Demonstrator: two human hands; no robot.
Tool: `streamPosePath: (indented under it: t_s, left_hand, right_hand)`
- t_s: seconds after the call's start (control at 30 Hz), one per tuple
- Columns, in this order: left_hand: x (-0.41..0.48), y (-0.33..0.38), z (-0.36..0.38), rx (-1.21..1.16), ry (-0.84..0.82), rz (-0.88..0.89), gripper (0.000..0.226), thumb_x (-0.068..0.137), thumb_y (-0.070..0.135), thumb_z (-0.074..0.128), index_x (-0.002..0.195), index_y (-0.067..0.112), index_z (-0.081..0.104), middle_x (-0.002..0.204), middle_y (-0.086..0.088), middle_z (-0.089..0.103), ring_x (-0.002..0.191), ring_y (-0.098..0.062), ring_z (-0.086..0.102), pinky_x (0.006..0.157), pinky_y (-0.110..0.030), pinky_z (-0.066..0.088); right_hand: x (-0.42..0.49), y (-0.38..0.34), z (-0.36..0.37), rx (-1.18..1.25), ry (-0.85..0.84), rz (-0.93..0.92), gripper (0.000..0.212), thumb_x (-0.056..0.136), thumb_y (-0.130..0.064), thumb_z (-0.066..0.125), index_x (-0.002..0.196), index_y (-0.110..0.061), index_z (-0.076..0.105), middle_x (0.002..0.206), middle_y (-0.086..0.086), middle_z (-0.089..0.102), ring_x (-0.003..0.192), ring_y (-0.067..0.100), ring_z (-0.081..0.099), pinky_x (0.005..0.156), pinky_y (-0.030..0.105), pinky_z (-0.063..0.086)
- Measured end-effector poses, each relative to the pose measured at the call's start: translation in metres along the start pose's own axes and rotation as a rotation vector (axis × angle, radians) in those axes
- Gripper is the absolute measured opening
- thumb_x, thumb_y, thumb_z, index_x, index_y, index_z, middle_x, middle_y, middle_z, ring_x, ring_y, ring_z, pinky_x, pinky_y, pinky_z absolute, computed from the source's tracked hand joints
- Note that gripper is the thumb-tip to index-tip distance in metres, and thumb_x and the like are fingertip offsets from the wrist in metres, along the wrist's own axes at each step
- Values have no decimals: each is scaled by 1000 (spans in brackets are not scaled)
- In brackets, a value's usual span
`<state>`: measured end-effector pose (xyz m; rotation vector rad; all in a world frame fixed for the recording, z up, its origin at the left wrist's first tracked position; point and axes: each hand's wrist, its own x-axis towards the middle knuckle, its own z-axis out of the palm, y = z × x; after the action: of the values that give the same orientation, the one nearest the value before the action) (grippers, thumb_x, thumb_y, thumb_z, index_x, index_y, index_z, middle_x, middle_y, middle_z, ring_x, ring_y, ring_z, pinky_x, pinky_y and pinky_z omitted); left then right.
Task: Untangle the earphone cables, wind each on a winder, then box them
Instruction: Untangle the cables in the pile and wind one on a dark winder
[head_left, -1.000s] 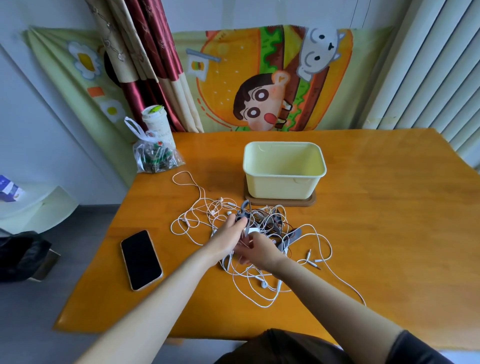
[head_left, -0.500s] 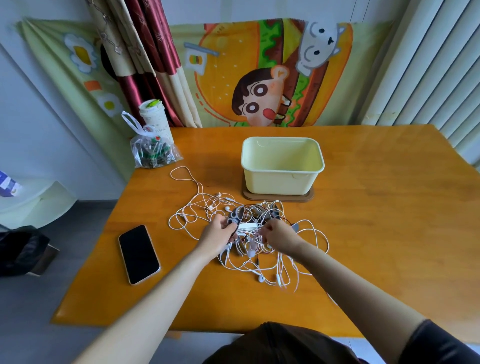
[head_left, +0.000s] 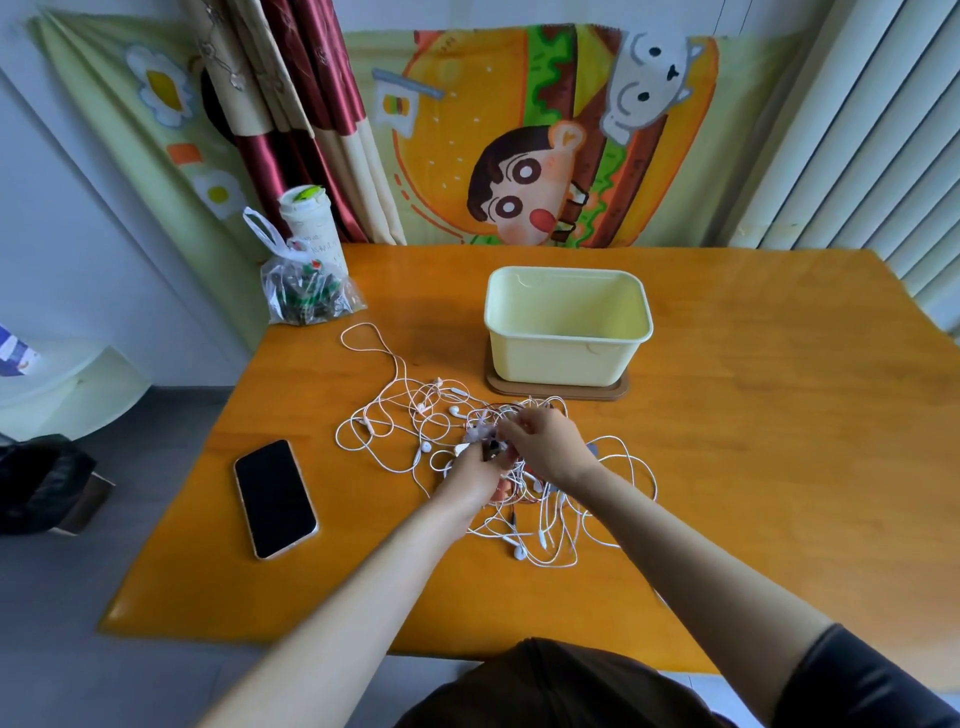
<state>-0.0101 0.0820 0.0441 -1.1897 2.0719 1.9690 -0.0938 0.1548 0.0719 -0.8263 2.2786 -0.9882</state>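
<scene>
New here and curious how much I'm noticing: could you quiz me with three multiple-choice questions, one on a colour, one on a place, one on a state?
1. What colour is the box? A) red B) pale yellow C) black
2. Where is the phone? A) in the box B) on the table, left of the cable tangle C) behind the box
3. What are the left hand and right hand doing? A) holding the phone B) lying flat C) gripping the cable tangle
Answers: 1B, its walls are pale yellow; 2B, it lies flat beside the left forearm; 3C, both sets of fingers curl into the white cables.
</scene>
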Motion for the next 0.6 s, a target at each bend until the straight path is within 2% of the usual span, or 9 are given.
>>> streamPosePath:
  t_s: [0.03, 0.1, 0.2, 0.27, 0.37, 0.5, 0.6]
  left_hand:
    - [0, 1, 1, -9, 6, 0, 29, 101, 13, 37, 130, 16, 44, 82, 1, 52, 67, -11, 46, 65, -25, 41]
    - [0, 1, 3, -42, 9, -6, 30, 98, 9, 37, 126, 12, 48, 80, -1, 53, 68, -13, 46, 68, -28, 40]
    - [-2, 0, 4, -151, 19, -48, 19, 95, 9, 37, 98, 7, 56, 75, -3, 53, 68, -14, 45, 67, -27, 38]
    - [-3, 2, 5, -237, 34, -54, 24, 96, 8, 35, 83, 10, 56, 72, -3, 54, 67, -13, 44, 63, -24, 37]
    - [-3, 4, 7, -290, 69, -51, 30, 97, 9, 33, 80, 13, 56, 72, -4, 56, 69, -13, 46, 64, -22, 38]
    - [-5, 7, 6, -440, 85, -85, 31, 99, 10, 32, 80, 10, 57, 76, -8, 57, 71, -15, 49, 77, -29, 42]
    - [-8, 9, 6, -464, 47, -65, 30, 100, 12, 33, 82, 7, 57, 78, -9, 56, 69, -16, 50, 73, -29, 40]
  right_hand:
    - [0, 3, 1, -30, -12, 8, 33, 96, -25, 50, 69, -8, 59, 65, 2, 57, 50, 7, 40, 45, 15, 29]
    - [0, 7, 1, -93, -27, 7, 33, 95, -26, 51, 65, -13, 54, 61, -4, 50, 53, 6, 41, 45, 13, 31]
    - [0, 11, -1, -141, -48, -16, 29, 95, -26, 52, 69, -14, 56, 66, -2, 55, 55, 5, 45, 46, 11, 32]
    - [-1, 12, -2, -152, -56, -32, 26, 95, -25, 52, 73, -13, 59, 70, 0, 59, 55, 5, 47, 46, 10, 33]
    - [-3, 12, -3, -133, -58, -68, 22, 95, -24, 53, 76, -15, 61, 73, 0, 63, 54, 3, 50, 45, 8, 35]
    - [-3, 10, -6, -179, -103, -92, 19, 94, -25, 55, 84, -13, 66, 72, -4, 61, 54, 1, 50, 46, 9, 33]
    - [-3, 12, -6, -179, -146, -87, 20, 93, -24, 55, 78, -15, 65, 67, -5, 61, 53, 3, 52, 48, 10, 34]
